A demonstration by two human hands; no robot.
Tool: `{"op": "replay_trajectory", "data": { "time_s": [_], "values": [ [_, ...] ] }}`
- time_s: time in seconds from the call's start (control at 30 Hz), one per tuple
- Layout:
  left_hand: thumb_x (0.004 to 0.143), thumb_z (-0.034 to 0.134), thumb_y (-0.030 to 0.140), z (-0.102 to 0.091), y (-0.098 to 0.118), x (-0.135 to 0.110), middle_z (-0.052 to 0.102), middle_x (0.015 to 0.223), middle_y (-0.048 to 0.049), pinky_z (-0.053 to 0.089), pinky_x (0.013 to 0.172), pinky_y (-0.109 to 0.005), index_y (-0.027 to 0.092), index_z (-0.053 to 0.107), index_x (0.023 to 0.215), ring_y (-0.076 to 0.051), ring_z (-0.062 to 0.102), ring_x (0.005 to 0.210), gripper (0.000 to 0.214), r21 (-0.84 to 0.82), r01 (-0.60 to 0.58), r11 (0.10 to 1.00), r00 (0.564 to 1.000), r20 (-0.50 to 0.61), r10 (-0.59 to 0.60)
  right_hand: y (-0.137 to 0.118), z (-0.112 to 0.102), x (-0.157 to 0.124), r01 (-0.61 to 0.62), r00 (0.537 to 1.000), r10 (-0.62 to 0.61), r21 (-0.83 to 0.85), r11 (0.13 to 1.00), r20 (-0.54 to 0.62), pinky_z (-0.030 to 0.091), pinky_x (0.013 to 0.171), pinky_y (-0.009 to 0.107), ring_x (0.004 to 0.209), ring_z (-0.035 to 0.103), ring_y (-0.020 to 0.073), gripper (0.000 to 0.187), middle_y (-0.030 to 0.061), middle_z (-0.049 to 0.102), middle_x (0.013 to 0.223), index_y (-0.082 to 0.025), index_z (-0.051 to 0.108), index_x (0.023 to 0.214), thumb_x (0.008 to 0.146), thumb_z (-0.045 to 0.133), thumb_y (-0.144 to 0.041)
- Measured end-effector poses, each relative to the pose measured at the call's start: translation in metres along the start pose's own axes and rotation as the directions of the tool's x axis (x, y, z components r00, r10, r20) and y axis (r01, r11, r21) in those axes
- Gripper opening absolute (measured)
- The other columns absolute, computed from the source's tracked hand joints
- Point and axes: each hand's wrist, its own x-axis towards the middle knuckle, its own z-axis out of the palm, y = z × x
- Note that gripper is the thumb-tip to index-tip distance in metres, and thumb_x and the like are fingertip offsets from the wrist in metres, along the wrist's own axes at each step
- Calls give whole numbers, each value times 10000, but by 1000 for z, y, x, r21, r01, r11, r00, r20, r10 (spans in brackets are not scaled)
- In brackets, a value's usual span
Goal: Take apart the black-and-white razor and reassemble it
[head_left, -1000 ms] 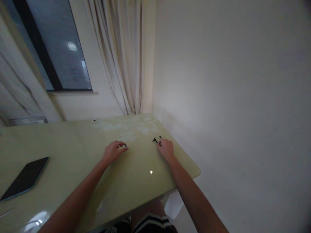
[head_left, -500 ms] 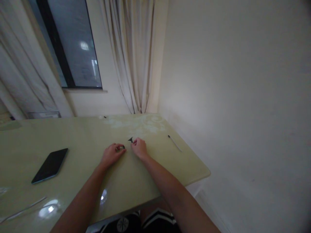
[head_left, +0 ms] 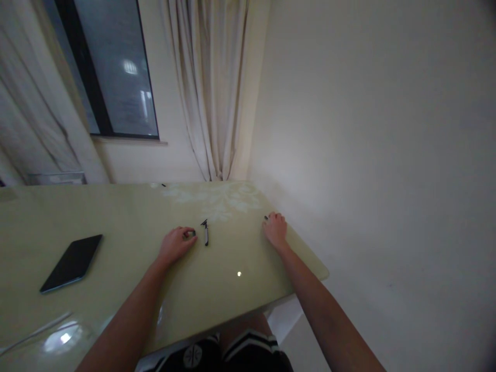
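My left hand (head_left: 175, 244) rests on the pale green table (head_left: 127, 232) with its fingertips pinched on a small dark piece (head_left: 190, 234). Just right of it a small black clip-like part (head_left: 205, 232) lies loose on the table, touched by neither hand. My right hand (head_left: 276, 230) is at the table's right edge, its fingers curled down over a thin stick whose dark tip (head_left: 265, 217) pokes out on the left. The rest of the stick is hidden under the hand.
A dark phone (head_left: 72, 262) lies flat at the left. A thin pale strip (head_left: 36, 335) lies near the front left corner. Curtains (head_left: 211, 88) and a window (head_left: 112, 67) stand behind the table; a bare wall is close on the right.
My right hand let go of the black clip-like part beside my left hand and moved right onto the thin stick at the table's edge. My left hand stayed put.
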Motion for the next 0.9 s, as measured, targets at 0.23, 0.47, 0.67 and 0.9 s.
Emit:
{"op": "replay_trajectory", "data": {
  "time_s": [0.23, 0.47, 0.67, 0.9],
  "values": [
    [836, 571, 433, 2, -3, 2, 741, 965, -73, 491, 780, -312, 198, 758, 1146, -243, 686, 880, 432, -12, 38, 999, 999, -14, -38, 0, 6, -2, 16, 981, -47, 165, 986, 187, 399, 753, 266, 917, 633, 199, 232, 93, 712, 988, -169, 655, 1045, 840, 591, -81],
    [821, 589, 490, -1, -9, -2, 744, 964, -88, 517, 777, -326, 192, 759, 1134, -239, 686, 830, 464, -100, 5, 995, 1000, -27, -8, -132, 35, -42, 230, 931, -319, 389, 892, 180, 410, 758, 288, 883, 621, 208, 203, 99, 695, 990, -176, 636, 1013, 830, 606, -92],
    [800, 622, 532, 2, -15, 2, 739, 944, -87, 506, 753, -322, 174, 751, 1104, -237, 678, 835, 487, -169, 27, 985, 1000, -8, -29, -159, 40, -58, 175, 934, -274, 374, 911, 229, 432, 775, 306, 917, 639, 231, 248, 139, 683, 1086, -157, 625, 1105, 862, 598, -116],
    [784, 623, 572, 3, -14, 2, 725, 885, -61, 496, 722, -320, 170, 714, 1156, -230, 670, 788, 555, -190, 42, 981, 999, -22, -47, -145, 38, -49, 146, 929, -287, 483, 863, 232, 431, 758, 292, 862, 626, 210, 247, 88, 697, 947, -165, 640, 1037, 846, 729, -294]
  ]
}}
